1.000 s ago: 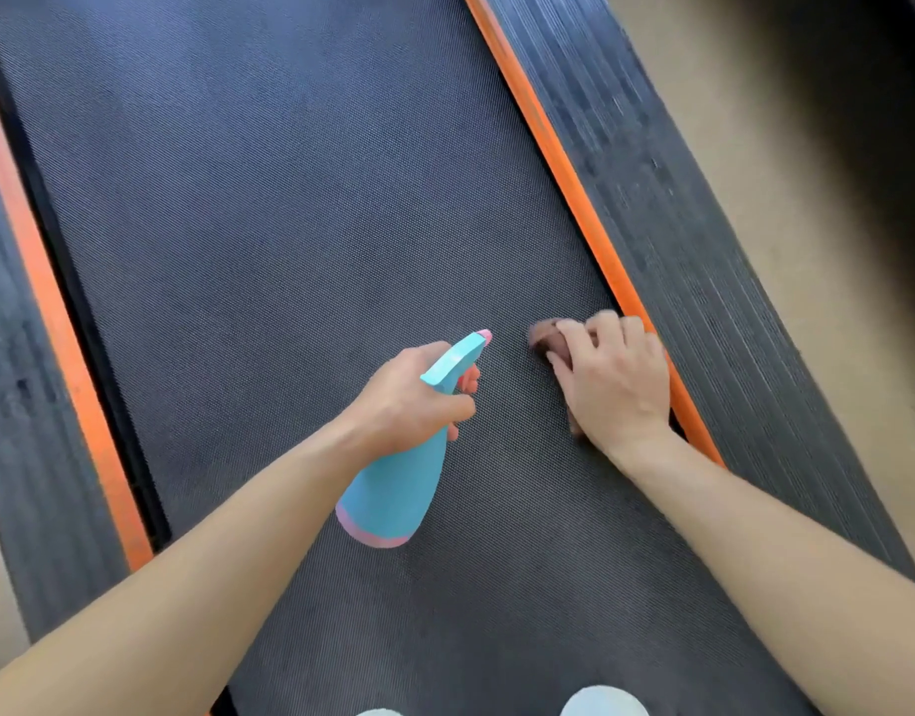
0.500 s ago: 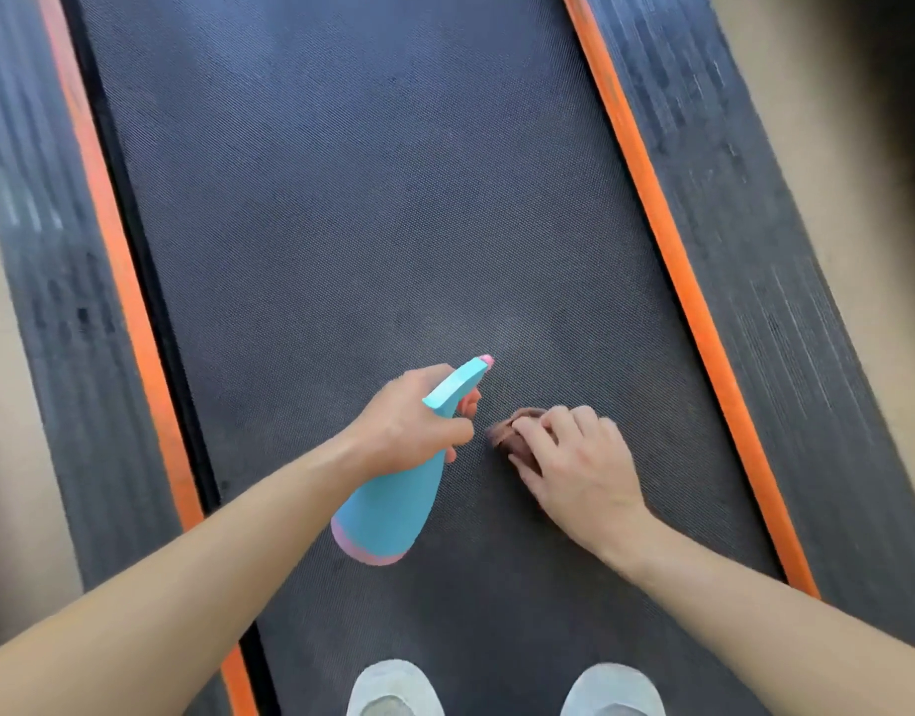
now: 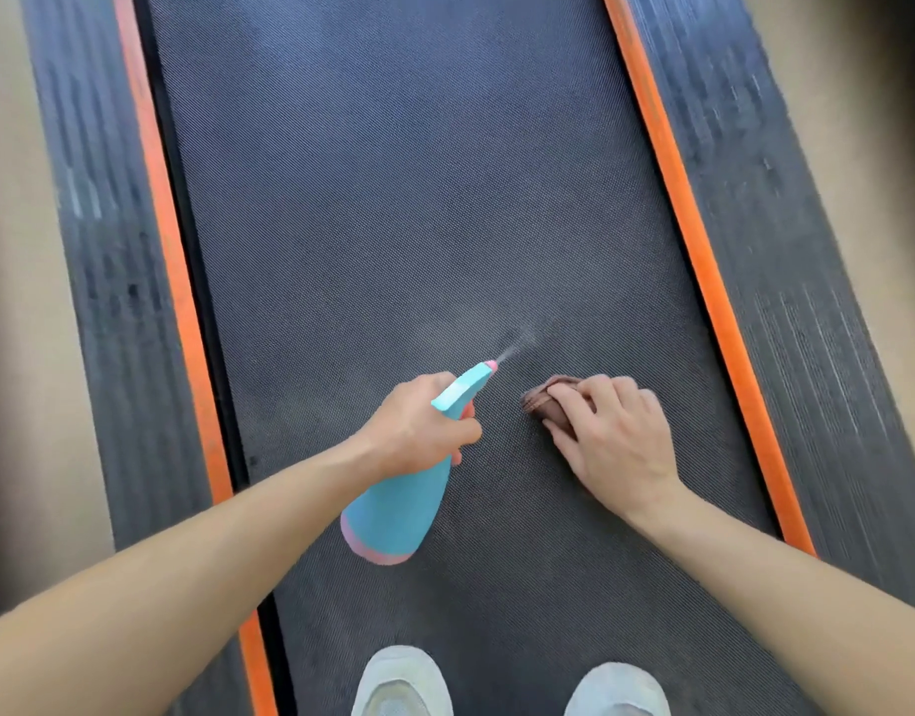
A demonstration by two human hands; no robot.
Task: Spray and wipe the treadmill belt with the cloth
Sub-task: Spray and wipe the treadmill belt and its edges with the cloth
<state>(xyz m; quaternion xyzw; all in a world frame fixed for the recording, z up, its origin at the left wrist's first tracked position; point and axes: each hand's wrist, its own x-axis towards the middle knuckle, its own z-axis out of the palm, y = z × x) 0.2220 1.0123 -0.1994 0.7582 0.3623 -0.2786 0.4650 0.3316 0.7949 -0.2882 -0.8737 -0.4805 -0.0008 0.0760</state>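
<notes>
The dark textured treadmill belt [image 3: 393,224] fills the middle of the view. My left hand [image 3: 419,426] grips a blue spray bottle [image 3: 398,514] with a pink base and pink nozzle, tilted so the nozzle points up and to the right. A thin mist leaves the nozzle toward the belt just above the cloth. My right hand [image 3: 615,436] presses a small brown cloth [image 3: 540,400] on the belt, fingers curled over it; most of the cloth is hidden under the hand.
Orange strips [image 3: 171,281] run along both sides of the belt, with black ribbed side rails [image 3: 786,209] outside them and beige floor beyond. Two light shoes [image 3: 401,684] stand on the belt at the bottom edge.
My right hand slid the cloth from the right orange strip toward the belt's middle. The view shifted back, showing the shoes. Mist now comes from the nozzle.
</notes>
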